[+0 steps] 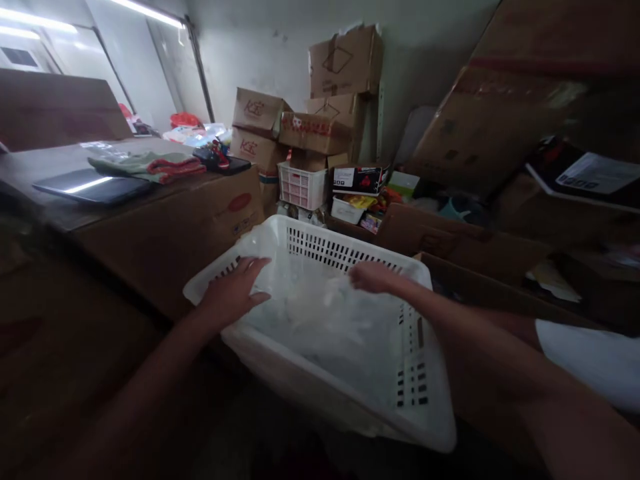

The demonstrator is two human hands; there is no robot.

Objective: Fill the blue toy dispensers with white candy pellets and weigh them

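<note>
A white plastic basket [325, 363] with slotted walls sits in front of me, tilted in view. Blurred whitish, translucent material [325, 317], like plastic film or bags, lies inside it. My left hand [234, 288] is over the basket's left end, thumb and fingers apart, with nothing visibly held. Toward the far right side, my right hand [371, 277] hangs over the inside of the basket with its fingers curled closed. Whitish material shows beside those fingers, but whether they grip it is hidden by blur.
On the left, a large carton [170, 233] stands beside a surface bearing a dark flat tablet-like object [95, 187] and a green-and-red cloth [150, 165]. Stacked cartons [345, 63] and a white crate [303, 187] stand at the back. An open carton [460, 240] and leaning cardboard [495, 127] crowd the right.
</note>
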